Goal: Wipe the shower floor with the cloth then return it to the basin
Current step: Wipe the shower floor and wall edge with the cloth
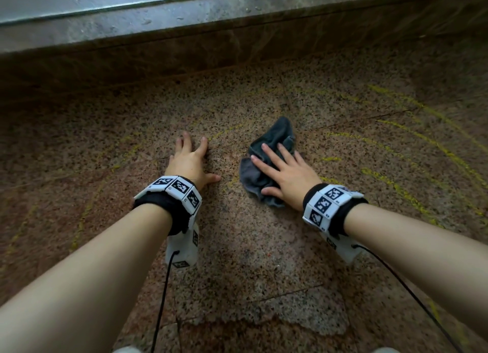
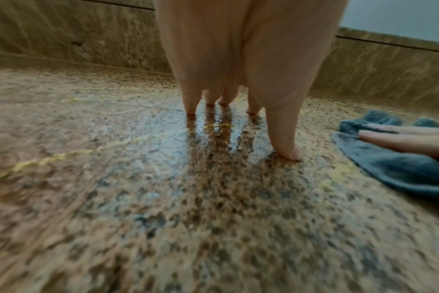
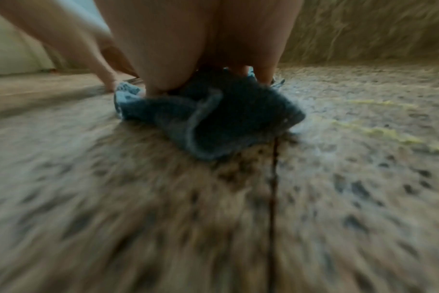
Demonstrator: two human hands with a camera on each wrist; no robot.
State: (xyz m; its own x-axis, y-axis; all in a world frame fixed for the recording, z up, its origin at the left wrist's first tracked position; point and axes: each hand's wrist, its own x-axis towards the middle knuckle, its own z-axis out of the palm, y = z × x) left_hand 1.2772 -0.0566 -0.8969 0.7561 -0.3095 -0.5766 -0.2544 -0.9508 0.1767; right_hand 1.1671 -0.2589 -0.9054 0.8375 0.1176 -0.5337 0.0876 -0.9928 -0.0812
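Note:
A crumpled dark grey-blue cloth (image 1: 266, 152) lies on the speckled granite shower floor (image 1: 264, 247). My right hand (image 1: 284, 171) presses flat on the cloth with straight, spread fingers; the same cloth (image 3: 213, 123) bunches out under the palm in the right wrist view. My left hand (image 1: 191, 160) rests beside it on bare floor, propped on its spread fingertips (image 2: 292, 153). In the left wrist view the cloth (image 2: 394, 174) shows at the right edge with the right hand's fingers (image 2: 401, 138) on it. The floor (image 2: 213, 138) under the left hand looks wet. No basin is in view.
A low stone curb (image 1: 237, 49) runs along the far side of the floor, with a grey ledge (image 1: 184, 12) above it. Faint yellow streaks (image 1: 406, 194) arc across the floor to the right and left. A crack (image 3: 273, 178) runs through the floor near the cloth.

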